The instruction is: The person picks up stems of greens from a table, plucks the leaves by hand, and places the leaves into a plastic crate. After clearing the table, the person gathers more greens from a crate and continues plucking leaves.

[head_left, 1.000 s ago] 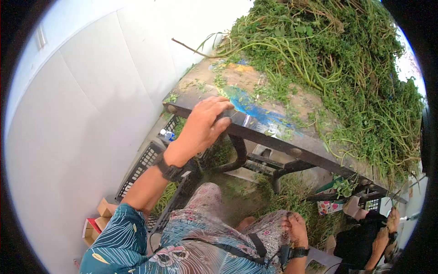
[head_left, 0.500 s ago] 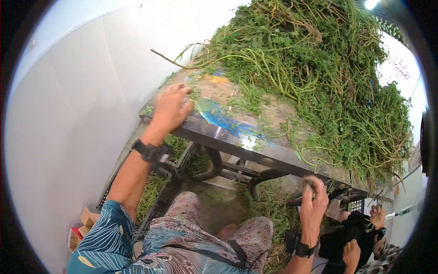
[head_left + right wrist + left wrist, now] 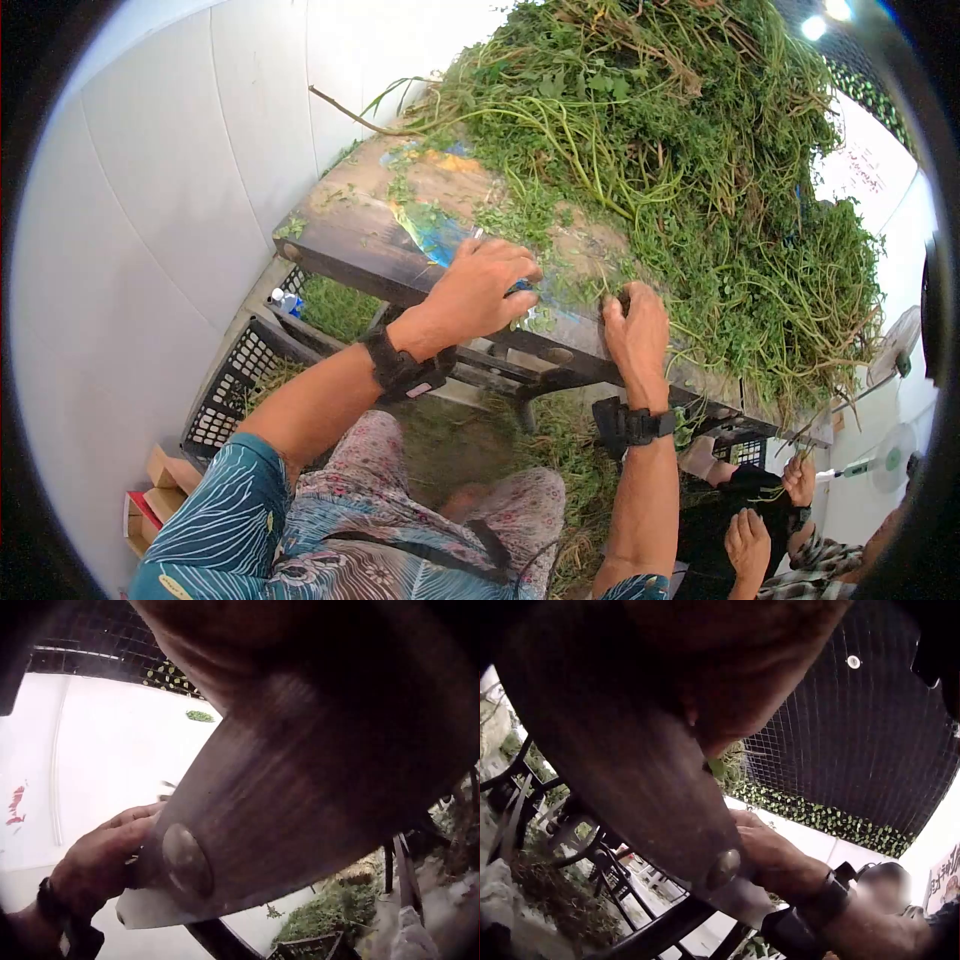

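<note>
My left hand (image 3: 485,285) rests on the front part of the wooden table (image 3: 345,205), over a patch of blue paint (image 3: 437,245). Its bent fingertips point right, and what lies under the palm is hidden. To its right, my right hand (image 3: 637,330) is at the front edge, thumb apart from the fingers, near loose leaf scraps (image 3: 565,290). Behind both hands rises a big heap of green leafy stems (image 3: 650,130). In the left wrist view the right hand (image 3: 772,851) lies along the tabletop; the right wrist view shows the left hand (image 3: 101,859) there too.
One long stem (image 3: 350,112) sticks out left of the heap towards the white wall (image 3: 170,170). Black crates (image 3: 235,385) and a small bottle (image 3: 285,300) stand below the table's left end. At right, another person's hands (image 3: 748,545) and a white fan (image 3: 890,460) show.
My left hand has moved right along the tabletop from the table's left part. My right hand has risen from the lap to the table's front edge. The head view has shifted.
</note>
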`<action>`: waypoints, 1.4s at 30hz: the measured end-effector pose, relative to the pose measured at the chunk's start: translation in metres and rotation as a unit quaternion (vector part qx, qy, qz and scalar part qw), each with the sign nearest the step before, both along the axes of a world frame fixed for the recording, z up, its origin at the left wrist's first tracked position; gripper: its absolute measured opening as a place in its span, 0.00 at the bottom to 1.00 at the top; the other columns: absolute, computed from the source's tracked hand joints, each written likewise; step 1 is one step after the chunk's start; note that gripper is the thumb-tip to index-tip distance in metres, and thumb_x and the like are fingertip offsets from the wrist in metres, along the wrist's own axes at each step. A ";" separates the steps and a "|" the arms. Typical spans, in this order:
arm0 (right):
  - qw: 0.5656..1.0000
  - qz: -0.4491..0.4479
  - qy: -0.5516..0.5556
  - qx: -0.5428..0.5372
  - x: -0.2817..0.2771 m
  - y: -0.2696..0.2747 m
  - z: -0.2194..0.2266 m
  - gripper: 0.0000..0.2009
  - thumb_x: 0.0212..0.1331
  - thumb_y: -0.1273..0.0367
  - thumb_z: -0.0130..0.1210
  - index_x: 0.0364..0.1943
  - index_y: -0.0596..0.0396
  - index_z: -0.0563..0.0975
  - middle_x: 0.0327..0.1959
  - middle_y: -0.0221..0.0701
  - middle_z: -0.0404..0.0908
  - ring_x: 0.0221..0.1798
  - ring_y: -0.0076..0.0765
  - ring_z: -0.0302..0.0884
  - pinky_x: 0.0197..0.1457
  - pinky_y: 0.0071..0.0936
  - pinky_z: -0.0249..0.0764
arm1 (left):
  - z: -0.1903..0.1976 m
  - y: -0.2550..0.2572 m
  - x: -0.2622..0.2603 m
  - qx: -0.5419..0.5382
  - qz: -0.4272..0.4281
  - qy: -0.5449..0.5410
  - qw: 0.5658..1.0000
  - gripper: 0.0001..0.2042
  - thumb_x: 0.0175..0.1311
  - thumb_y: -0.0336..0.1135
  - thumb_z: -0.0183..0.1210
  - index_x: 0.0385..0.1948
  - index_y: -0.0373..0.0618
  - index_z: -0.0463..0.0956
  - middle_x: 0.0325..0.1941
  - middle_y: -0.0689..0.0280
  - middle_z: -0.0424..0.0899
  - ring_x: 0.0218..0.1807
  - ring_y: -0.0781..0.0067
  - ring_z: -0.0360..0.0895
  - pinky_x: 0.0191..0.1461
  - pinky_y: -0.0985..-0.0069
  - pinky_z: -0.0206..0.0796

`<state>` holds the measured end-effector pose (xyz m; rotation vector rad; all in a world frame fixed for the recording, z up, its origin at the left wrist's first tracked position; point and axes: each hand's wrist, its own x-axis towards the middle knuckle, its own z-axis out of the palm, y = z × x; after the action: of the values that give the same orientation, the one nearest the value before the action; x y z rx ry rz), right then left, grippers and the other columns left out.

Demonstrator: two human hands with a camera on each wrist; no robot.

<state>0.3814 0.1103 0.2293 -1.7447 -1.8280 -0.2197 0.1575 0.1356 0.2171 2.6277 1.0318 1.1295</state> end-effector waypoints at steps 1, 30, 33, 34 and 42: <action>1.000 0.009 0.027 0.003 0.000 0.000 0.000 0.10 0.49 0.69 0.52 0.33 0.62 0.71 0.32 0.43 0.72 0.40 0.51 0.67 0.44 0.41 0.63 | -0.002 0.001 0.003 0.000 -0.008 -0.015 1.000 0.12 0.51 0.35 0.55 0.38 0.44 0.72 0.45 0.61 0.74 0.51 0.60 0.68 0.54 0.64 0.54; 0.945 0.107 0.309 -0.004 0.016 0.005 -0.010 0.11 0.46 0.78 0.47 0.37 0.63 0.72 0.36 0.35 0.77 0.41 0.32 0.73 0.47 0.26 0.68 | -0.002 0.013 0.062 -0.151 0.007 -0.219 0.964 0.07 0.53 0.32 0.52 0.30 0.40 0.74 0.25 0.53 0.77 0.33 0.51 0.75 0.37 0.62 0.66; 0.954 0.168 0.247 0.003 0.017 0.003 -0.010 0.12 0.44 0.77 0.47 0.37 0.61 0.73 0.38 0.36 0.76 0.45 0.37 0.72 0.51 0.29 0.66 | -0.003 0.013 0.062 -0.140 0.003 -0.210 0.968 0.07 0.52 0.32 0.52 0.29 0.41 0.75 0.25 0.53 0.77 0.32 0.51 0.75 0.36 0.61 0.65; 0.962 0.173 0.211 0.023 0.013 0.001 -0.007 0.12 0.44 0.76 0.48 0.37 0.60 0.73 0.39 0.36 0.76 0.46 0.39 0.71 0.52 0.30 0.65 | -0.002 0.013 0.062 -0.137 0.000 -0.209 0.968 0.07 0.51 0.32 0.52 0.29 0.41 0.75 0.25 0.53 0.77 0.32 0.51 0.75 0.35 0.61 0.65; 0.972 0.144 0.183 0.002 0.007 -0.001 -0.005 0.09 0.47 0.73 0.52 0.34 0.58 0.75 0.38 0.38 0.76 0.46 0.42 0.71 0.51 0.31 0.65 | 0.000 0.008 0.058 -0.174 -0.044 -0.202 0.963 0.11 0.51 0.31 0.52 0.37 0.42 0.74 0.27 0.56 0.78 0.34 0.54 0.75 0.38 0.66 0.66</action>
<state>0.3889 0.1088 0.2239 -1.3832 -1.7693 0.2043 0.2156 0.1440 0.2168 2.0397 0.9160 1.2594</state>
